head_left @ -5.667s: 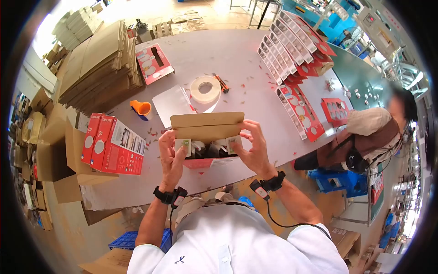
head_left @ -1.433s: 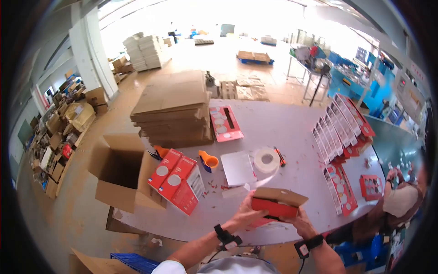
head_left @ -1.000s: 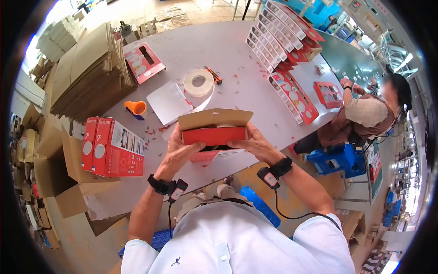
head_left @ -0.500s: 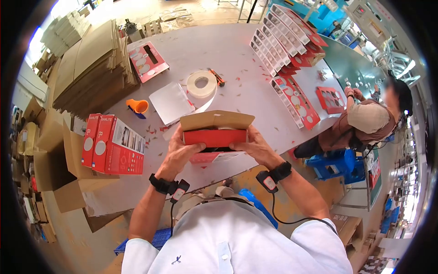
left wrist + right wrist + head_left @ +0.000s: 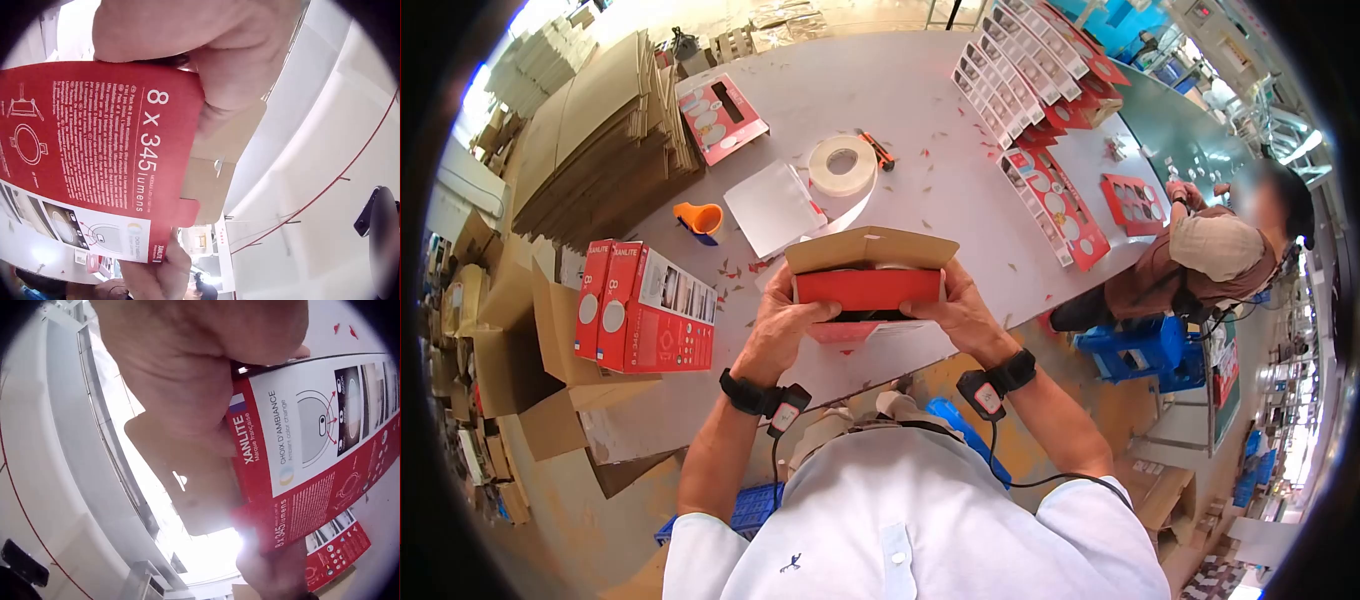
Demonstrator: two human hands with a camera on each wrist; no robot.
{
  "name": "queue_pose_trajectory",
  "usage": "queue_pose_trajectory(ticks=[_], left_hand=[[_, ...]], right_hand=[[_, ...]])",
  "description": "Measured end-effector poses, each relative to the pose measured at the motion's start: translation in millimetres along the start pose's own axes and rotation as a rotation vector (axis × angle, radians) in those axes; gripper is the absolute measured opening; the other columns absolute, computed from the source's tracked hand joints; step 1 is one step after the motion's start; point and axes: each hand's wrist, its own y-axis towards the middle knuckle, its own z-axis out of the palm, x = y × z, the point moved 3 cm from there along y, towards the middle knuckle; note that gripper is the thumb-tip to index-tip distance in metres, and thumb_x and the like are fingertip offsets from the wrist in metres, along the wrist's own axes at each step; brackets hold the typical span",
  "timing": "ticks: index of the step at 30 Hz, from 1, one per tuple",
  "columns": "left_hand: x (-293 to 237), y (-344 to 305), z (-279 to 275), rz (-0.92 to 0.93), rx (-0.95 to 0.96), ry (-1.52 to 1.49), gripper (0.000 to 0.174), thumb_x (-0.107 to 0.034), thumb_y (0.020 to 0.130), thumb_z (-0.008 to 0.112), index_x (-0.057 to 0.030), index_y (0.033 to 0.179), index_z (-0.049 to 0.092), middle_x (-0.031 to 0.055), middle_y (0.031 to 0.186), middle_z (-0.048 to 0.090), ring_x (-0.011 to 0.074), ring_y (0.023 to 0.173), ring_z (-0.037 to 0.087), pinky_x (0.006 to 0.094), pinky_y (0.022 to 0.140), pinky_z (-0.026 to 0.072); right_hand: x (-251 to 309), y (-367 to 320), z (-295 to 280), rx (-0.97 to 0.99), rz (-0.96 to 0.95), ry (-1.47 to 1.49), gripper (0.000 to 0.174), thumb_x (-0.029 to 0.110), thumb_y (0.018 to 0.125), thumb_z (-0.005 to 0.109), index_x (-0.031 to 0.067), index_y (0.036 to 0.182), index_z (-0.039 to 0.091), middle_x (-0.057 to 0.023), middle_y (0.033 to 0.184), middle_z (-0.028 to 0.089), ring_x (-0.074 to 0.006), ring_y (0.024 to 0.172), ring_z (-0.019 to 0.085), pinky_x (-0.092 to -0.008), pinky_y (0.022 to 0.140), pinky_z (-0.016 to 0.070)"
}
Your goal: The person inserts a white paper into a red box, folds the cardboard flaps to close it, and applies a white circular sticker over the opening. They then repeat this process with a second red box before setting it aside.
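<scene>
A red-and-white printed carton [image 5: 868, 290] is held between both hands near the table's front edge. Its brown-lined lid flap [image 5: 875, 247] stands raised at the back, and a red flap lies across most of the opening. My left hand [image 5: 780, 318] grips the left end, thumb on the red flap. On the opposite end, my right hand [image 5: 968, 318] grips the same way. Print reading "8 x 345 lumens" covers the carton side [image 5: 100, 137] in the left wrist view. The contents are mostly hidden; a dark gap shows below the red flap.
Two upright red cartons [image 5: 665, 315] stand left, beside an open cardboard box [image 5: 555, 350]. Ahead lie a tape roll [image 5: 842, 165], a cutter [image 5: 875, 150], white sheets [image 5: 772, 210] and an orange tape dispenser [image 5: 700, 220]. Flattened cardboard [image 5: 600, 140] is stacked behind. A person [image 5: 1220, 250] sits right.
Several seconds ago both hands were at the small end flaps with the contents showing; now the red flap covers most of the opening. Over the last second the hands have barely moved.
</scene>
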Motion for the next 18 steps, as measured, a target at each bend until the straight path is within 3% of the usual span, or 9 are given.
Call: queue_pose_trajectory(ticks=[3,6,9,10,11,13,14,16,18], left_hand=[[0.7,0.2,-1.5,0.011,-0.009,-0.032,0.053,0.010,0.081,0.074,-0.0062,0.131,0.068,0.0043,0.124,0.072,0.0134,0.110,0.068,0.0312,0.095,0.0566],[-1.6,0.0,-2.4,0.039,0.005,-0.034,0.047,0.010,0.079,0.074,-0.0056,0.123,0.072,0.0071,0.132,0.068,0.0144,0.116,0.065,0.0309,0.096,0.0558],[-6.0,0.9,-1.0,0.159,0.055,0.062,0.041,0.010,0.076,0.074,-0.0054,0.113,0.075,0.0101,0.142,0.062,0.0164,0.124,0.061,0.0314,0.100,0.0530],[-2.4,1.3,-8.0,0.199,0.077,0.100,0.039,0.010,0.075,0.074,-0.0056,0.110,0.076,0.0108,0.144,0.060,0.0176,0.128,0.059,0.0322,0.102,0.0516],[-0.3,1.2,-11.1,0.241,0.099,0.139,0.036,0.010,0.074,0.074,-0.0058,0.107,0.077,0.0116,0.147,0.058,0.0189,0.132,0.057,0.0330,0.104,0.0502],[-7.8,-10.5,8.4,0.332,-0.105,0.459,0.034,0.010,0.074,0.072,-0.0075,0.102,0.079,0.0131,0.147,0.058,0.0242,0.139,0.053,0.0373,0.113,0.0437],[-6.8,-16.7,19.1,0.354,-0.180,0.554,0.033,0.010,0.074,0.072,-0.0077,0.101,0.079,0.0133,0.147,0.058,0.0254,0.140,0.052,0.0381,0.114,0.0425],[0.6,-23.9,26.1,0.357,-0.292,0.616,0.035,0.008,0.070,0.076,-0.0082,0.100,0.078,0.0119,0.147,0.058,0.0266,0.141,0.051,0.0393,0.118,0.0395],[-0.3,-21.8,27.2,0.393,-0.272,0.658,0.043,0.005,0.068,0.085,-0.0110,0.106,0.075,0.0100,0.147,0.058,0.0260,0.142,0.051,0.0400,0.117,0.0420]], right_hand=[[-2.8,0.6,-1.7,-0.017,0.013,-0.002,0.062,-0.008,0.087,0.075,0.0088,0.144,0.055,-0.0045,0.141,0.063,-0.0151,0.126,0.062,-0.0372,0.109,0.0521],[-2.0,0.2,-1.4,-0.018,-0.032,0.033,0.044,-0.007,0.086,0.075,0.0085,0.126,0.066,-0.0058,0.142,0.060,-0.0144,0.125,0.061,-0.0349,0.107,0.0520],[-8.2,3.4,-11.2,0.073,-0.194,-0.009,0.029,-0.006,0.086,0.076,0.0088,0.110,0.072,-0.0078,0.144,0.057,-0.0142,0.127,0.058,-0.0333,0.106,0.0502],[-7.1,1.4,-11.6,0.044,-0.181,-0.026,0.026,-0.010,0.083,0.075,0.0092,0.101,0.073,-0.0112,0.148,0.054,-0.0193,0.134,0.055,-0.0337,0.107,0.0481],[-1.8,-0.7,-10.7,0.015,-0.282,-0.197,0.029,-0.011,0.082,0.074,0.0092,0.102,0.073,-0.0120,0.148,0.054,-0.0213,0.135,0.055,-0.0344,0.108,0.0478],[9.8,-7.5,-2.5,-0.045,-0.481,-0.537,0.034,-0.015,0.080,0.073,0.0091,0.103,0.073,-0.0136,0.148,0.054,-0.0254,0.137,0.055,-0.0357,0.109,0.0471],[11.9,-10.9,1.7,-0.035,-0.505,-0.619,0.037,-0.019,0.076,0.071,0.0084,0.102,0.071,-0.0158,0.147,0.054,-0.0313,0.140,0.053,-0.0395,0.111,0.0466],[11.0,-14.3,2.7,-0.008,-0.489,-0.663,0.039,-0.019,0.075,0.072,0.0078,0.104,0.069,-0.0161,0.151,0.051,-0.0323,0.142,0.050,-0.0425,0.112,0.0463],[12.4,-12.4,1.4,0.040,-0.469,-0.684,0.037,-0.016,0.077,0.073,0.0076,0.105,0.067,-0.0168,0.155,0.047,-0.0342,0.145,0.047,-0.0454,0.113,0.0454]])
